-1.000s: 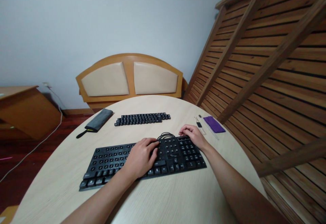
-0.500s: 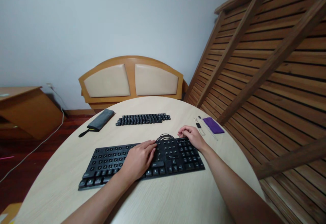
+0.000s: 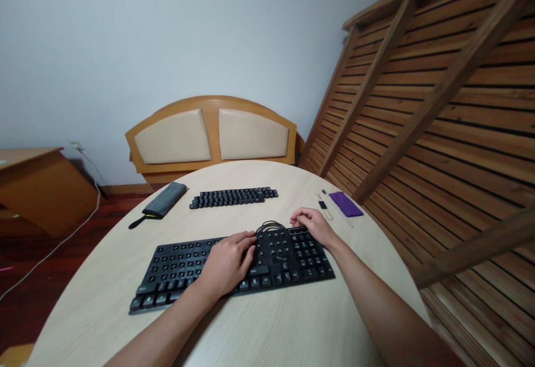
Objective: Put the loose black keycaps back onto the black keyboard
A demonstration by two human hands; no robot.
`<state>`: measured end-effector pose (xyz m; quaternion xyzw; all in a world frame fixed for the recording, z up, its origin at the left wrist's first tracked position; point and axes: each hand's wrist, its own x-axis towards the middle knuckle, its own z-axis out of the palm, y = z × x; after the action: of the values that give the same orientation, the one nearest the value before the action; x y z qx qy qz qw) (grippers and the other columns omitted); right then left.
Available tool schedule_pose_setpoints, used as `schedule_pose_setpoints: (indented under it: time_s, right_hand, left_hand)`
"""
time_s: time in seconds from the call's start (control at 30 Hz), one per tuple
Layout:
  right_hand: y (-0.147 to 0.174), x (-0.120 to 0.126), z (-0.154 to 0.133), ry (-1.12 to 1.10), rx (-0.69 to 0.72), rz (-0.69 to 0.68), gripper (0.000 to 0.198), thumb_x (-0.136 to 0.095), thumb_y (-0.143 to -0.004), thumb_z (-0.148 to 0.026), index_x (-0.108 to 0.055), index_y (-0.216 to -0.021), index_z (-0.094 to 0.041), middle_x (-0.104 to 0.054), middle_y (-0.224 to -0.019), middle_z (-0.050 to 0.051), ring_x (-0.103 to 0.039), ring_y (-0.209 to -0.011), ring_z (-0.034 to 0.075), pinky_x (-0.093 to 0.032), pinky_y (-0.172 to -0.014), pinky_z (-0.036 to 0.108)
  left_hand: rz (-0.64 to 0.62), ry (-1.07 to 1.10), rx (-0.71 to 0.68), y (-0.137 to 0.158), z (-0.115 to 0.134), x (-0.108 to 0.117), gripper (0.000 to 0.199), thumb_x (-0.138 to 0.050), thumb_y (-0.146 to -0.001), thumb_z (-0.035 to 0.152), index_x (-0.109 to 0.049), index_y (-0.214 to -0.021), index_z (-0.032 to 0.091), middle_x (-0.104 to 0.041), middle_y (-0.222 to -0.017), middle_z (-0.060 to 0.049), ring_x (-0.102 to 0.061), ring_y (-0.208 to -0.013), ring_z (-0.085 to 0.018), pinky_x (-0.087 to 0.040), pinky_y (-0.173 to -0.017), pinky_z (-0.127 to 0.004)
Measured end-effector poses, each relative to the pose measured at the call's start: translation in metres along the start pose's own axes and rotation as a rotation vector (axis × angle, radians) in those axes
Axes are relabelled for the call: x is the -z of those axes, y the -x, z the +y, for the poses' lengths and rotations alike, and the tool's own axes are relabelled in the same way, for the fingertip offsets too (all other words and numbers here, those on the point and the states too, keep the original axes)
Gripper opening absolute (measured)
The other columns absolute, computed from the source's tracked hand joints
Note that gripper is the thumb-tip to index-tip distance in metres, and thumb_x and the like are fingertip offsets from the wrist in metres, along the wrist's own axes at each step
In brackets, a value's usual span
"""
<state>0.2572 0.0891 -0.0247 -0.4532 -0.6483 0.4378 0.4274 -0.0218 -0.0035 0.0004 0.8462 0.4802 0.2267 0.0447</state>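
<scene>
The keyboard (image 3: 267, 270), many of its keycaps off, lies across the lower centre of the frame on the worktop (image 3: 267, 328). The left hand (image 3: 230, 258) rests on its middle, palm down, fingers extended and loosely together. The right hand (image 3: 313, 226) is at its upper right corner, fingers curled; whether they grip anything cannot be told. Loose keycaps (image 3: 233, 197) stand in rows at frame centre, a grey pouch (image 3: 164, 201) left of them, a purple cloth (image 3: 346, 204) right.

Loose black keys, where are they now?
In the head view, just left of centre, the loose black keys lie in rows on the round pale table, beyond the long black keyboard.
</scene>
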Motion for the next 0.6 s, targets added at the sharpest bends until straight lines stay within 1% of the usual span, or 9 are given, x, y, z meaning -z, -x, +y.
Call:
schedule_pose_setpoints:
  time_s: [0.1,0.2,0.27,0.33,0.4,0.43,0.5,0.6]
  right_hand:
    - [-0.002,-0.001,0.001,-0.013,-0.009,-0.023,0.016,-0.057,-0.076,-0.028,-0.069,-0.076,-0.018,-0.067,-0.067,0.002,-0.065,-0.071,0.019,-0.048,-0.071,0.031]
    - [-0.006,-0.001,0.003,-0.033,-0.028,-0.063,0.015,-0.057,-0.074,-0.026,-0.069,-0.075,-0.017,-0.067,-0.064,0.001,-0.066,-0.072,0.019,-0.049,-0.072,0.032]
    - [-0.008,-0.001,0.003,-0.043,-0.038,-0.086,0.015,-0.058,-0.074,-0.027,-0.070,-0.075,-0.017,-0.067,-0.064,0.002,-0.066,-0.072,0.019,-0.049,-0.071,0.031]
    - [-0.008,0.001,0.003,-0.047,-0.044,-0.099,0.016,-0.059,-0.075,-0.027,-0.070,-0.077,-0.016,-0.070,-0.068,0.003,-0.066,-0.070,0.018,-0.049,-0.070,0.031]
    - [-0.008,0.001,0.003,-0.047,-0.047,-0.108,0.016,-0.060,-0.075,-0.028,-0.071,-0.079,-0.016,-0.072,-0.073,0.004,-0.064,-0.069,0.017,-0.049,-0.068,0.030]
    - [-0.007,0.002,0.003,-0.046,-0.047,-0.111,0.016,-0.061,-0.075,-0.028,-0.071,-0.079,-0.016,-0.073,-0.074,0.004,-0.064,-0.069,0.017,-0.048,-0.068,0.030]
    - [-0.006,0.002,0.002,-0.044,-0.045,-0.115,0.015,-0.061,-0.076,-0.028,-0.071,-0.080,-0.017,-0.073,-0.074,0.004,-0.064,-0.070,0.017,-0.048,-0.069,0.030]
    - [-0.004,0.001,0.001,-0.040,-0.041,-0.123,0.015,-0.061,-0.077,-0.028,-0.071,-0.080,-0.017,-0.072,-0.074,0.003,-0.064,-0.071,0.017,-0.048,-0.069,0.030]
  left_hand:
    - [-0.035,0.001,0.027,-0.011,-0.001,0.005,0.029,-0.044,-0.099,0.029,-0.070,-0.109,0.021,-0.074,-0.112,-0.005,-0.070,-0.101,-0.023,-0.057,-0.091,-0.041]
    - [-0.047,-0.061,0.041,-0.036,-0.006,0.008,0.028,-0.045,-0.099,0.033,-0.070,-0.104,0.022,-0.074,-0.101,-0.006,-0.070,-0.090,-0.024,-0.057,-0.080,-0.038]
    - [-0.043,-0.129,0.004,-0.061,-0.012,0.006,0.026,-0.049,-0.098,0.034,-0.071,-0.102,0.021,-0.071,-0.102,-0.008,-0.068,-0.093,-0.024,-0.055,-0.082,-0.037]
    - [-0.023,-0.206,0.015,-0.088,-0.019,0.001,0.022,-0.053,-0.097,0.033,-0.071,-0.102,0.021,-0.069,-0.103,-0.008,-0.065,-0.097,-0.024,-0.053,-0.085,-0.034]
    - [-0.014,-0.229,0.022,-0.113,-0.026,-0.008,0.021,-0.056,-0.096,0.033,-0.070,-0.107,0.022,-0.067,-0.109,-0.008,-0.062,-0.104,-0.024,-0.050,-0.091,-0.035]
    - [-0.010,-0.241,0.034,-0.123,-0.028,-0.013,0.021,-0.057,-0.095,0.033,-0.069,-0.108,0.022,-0.066,-0.109,-0.008,-0.061,-0.104,-0.025,-0.050,-0.092,-0.035]
    - [-0.011,-0.267,0.058,-0.140,-0.032,-0.023,0.021,-0.060,-0.093,0.031,-0.068,-0.110,0.021,-0.065,-0.110,-0.010,-0.059,-0.105,-0.026,-0.049,-0.090,-0.037]
    - [-0.016,-0.303,0.081,-0.153,-0.034,-0.036,0.021,-0.061,-0.091,0.026,-0.067,-0.111,0.020,-0.063,-0.112,-0.011,-0.056,-0.108,-0.028,-0.048,-0.091,-0.038]
